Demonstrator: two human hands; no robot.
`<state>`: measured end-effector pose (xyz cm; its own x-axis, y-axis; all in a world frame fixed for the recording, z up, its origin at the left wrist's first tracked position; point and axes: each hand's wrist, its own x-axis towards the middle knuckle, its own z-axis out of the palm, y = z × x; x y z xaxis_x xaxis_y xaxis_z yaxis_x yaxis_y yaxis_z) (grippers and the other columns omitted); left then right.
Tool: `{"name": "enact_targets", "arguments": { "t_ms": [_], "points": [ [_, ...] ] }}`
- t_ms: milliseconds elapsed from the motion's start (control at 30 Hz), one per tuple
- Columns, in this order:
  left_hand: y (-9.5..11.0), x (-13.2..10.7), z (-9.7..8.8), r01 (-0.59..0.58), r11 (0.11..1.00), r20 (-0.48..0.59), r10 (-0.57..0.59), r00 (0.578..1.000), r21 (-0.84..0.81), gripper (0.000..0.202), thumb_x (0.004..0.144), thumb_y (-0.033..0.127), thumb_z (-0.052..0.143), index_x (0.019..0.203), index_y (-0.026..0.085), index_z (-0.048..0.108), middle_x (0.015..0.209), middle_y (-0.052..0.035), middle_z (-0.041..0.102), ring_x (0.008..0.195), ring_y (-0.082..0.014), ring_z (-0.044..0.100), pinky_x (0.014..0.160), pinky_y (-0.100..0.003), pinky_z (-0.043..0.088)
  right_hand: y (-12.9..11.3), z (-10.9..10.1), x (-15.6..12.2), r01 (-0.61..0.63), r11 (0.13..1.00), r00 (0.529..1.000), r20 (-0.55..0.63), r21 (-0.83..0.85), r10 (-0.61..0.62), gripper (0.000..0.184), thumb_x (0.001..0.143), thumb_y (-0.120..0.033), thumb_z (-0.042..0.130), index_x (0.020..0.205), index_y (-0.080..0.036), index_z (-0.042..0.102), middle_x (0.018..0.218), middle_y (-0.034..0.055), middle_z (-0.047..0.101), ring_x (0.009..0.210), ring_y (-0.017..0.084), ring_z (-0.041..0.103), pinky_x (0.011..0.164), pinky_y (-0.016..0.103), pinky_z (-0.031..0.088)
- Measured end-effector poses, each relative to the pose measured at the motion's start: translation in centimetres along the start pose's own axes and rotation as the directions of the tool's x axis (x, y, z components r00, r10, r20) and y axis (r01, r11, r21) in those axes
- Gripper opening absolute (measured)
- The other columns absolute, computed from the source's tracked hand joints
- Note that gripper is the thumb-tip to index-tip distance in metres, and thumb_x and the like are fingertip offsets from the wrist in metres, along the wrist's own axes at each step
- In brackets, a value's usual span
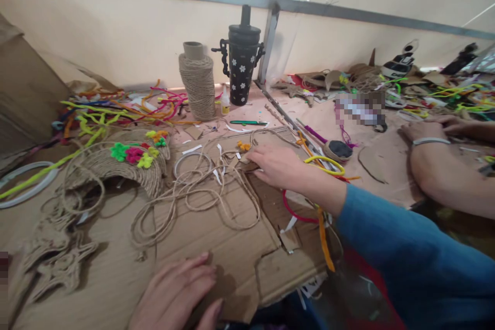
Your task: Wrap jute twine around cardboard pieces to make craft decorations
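My left hand [178, 289] lies flat on the sheet of brown cardboard [201, 237] at the near edge, fingers stretched out. Farther off, my right hand [280, 165] reaches in from the right in a blue sleeve. Its fingers are pressed together at small scraps, and what they hold, if anything, is hidden. A loose tangle of jute cord [224, 191] spreads over the cardboard between my hands. An orange pipe-cleaner piece [243, 146] lies just beyond my right fingertips. To the left sits a curved cord-covered piece [116, 170] with pipe-cleaner flowers [134, 154].
Behind stand a jute spool [198, 85], a small glue bottle [225, 100] and a black flowered tumbler [243, 67]. A green pen-like tool [248, 122] lies before them. Cord-covered star shapes [64, 268] are at left. Another person's forearms [433, 160] rest at right.
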<state>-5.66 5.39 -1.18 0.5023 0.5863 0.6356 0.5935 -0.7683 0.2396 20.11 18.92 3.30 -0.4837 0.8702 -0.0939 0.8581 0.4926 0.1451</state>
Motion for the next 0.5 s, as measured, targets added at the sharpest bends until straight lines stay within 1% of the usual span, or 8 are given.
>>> {"name": "enact_targets", "arguments": {
  "t_ms": [67,200,267,367,433,500],
  "points": [
    [0.1,0.6,-0.2,-0.023,1.000,0.009,0.023,1.000,0.005,0.010,0.085,0.034,0.058,0.085,0.026,0.065,0.074,0.0038,0.077,0.066,-0.0129,0.074,0.063,-0.017,0.058,-0.1,0.0,0.7,0.043,0.999,0.999,-0.003,-0.015,-0.043,0.031,0.085,-0.025,0.054,0.114,-0.018,0.060,0.110,0.0099,0.066,0.099,0.024,0.061,0.070,0.029,0.044],
    [0.1,1.4,-0.4,-0.047,0.999,-0.018,0.047,0.999,0.009,0.016,0.087,0.035,0.056,0.079,0.024,0.064,0.067,0.0038,0.076,0.061,-0.0121,0.073,0.057,-0.015,0.057,0.0,-0.2,1.9,0.109,0.993,0.994,0.036,-0.053,-0.107,0.020,0.085,-0.013,0.052,0.099,-0.015,0.066,0.097,0.0105,0.069,0.093,0.024,0.061,0.071,0.031,0.043],
    [0.1,1.1,-0.2,-0.028,1.000,-0.017,0.028,0.999,-0.005,0.014,0.087,0.035,0.056,0.081,0.025,0.064,0.069,0.0040,0.076,0.062,-0.0122,0.073,0.059,-0.016,0.057,0.0,-0.2,2.4,0.135,0.988,0.990,0.044,-0.071,-0.132,0.016,0.085,-0.011,0.052,0.091,-0.012,0.067,0.094,0.0120,0.069,0.092,0.025,0.061,0.074,0.032,0.042],
    [-0.1,0.0,0.2,0.021,0.999,0.001,-0.021,1.000,-0.034,0.012,0.085,0.036,0.057,0.087,0.028,0.065,0.074,0.0043,0.077,0.068,-0.0128,0.074,0.065,-0.017,0.058,0.0,0.1,3.0,0.154,0.984,0.988,0.027,-0.092,-0.152,0.016,0.086,-0.012,0.051,0.091,-0.010,0.066,0.094,0.0147,0.068,0.095,0.026,0.060,0.078,0.034,0.040],
    [-0.2,-0.8,0.4,0.048,0.998,0.007,-0.048,0.999,-0.040,0.012,0.085,0.038,0.057,0.089,0.029,0.065,0.077,0.0041,0.076,0.070,-0.0132,0.074,0.068,-0.018,0.058,0.2,0.3,3.2,0.148,0.984,0.989,0.016,-0.095,-0.147,0.017,0.086,-0.012,0.051,0.092,-0.010,0.067,0.094,0.0151,0.069,0.095,0.025,0.060,0.081,0.034,0.040],
    [-0.2,-1.1,0.5,0.056,0.998,0.000,-0.056,0.998,-0.036,0.014,0.085,0.039,0.057,0.089,0.029,0.065,0.079,0.0035,0.076,0.071,-0.0131,0.074,0.069,-0.018,0.058,0.8,0.5,3.2,0.116,0.989,0.993,0.011,-0.090,-0.115,0.017,0.085,-0.013,0.051,0.091,-0.011,0.067,0.092,0.0151,0.070,0.092,0.025,0.062,0.080,0.034,0.041]
  ]
}}
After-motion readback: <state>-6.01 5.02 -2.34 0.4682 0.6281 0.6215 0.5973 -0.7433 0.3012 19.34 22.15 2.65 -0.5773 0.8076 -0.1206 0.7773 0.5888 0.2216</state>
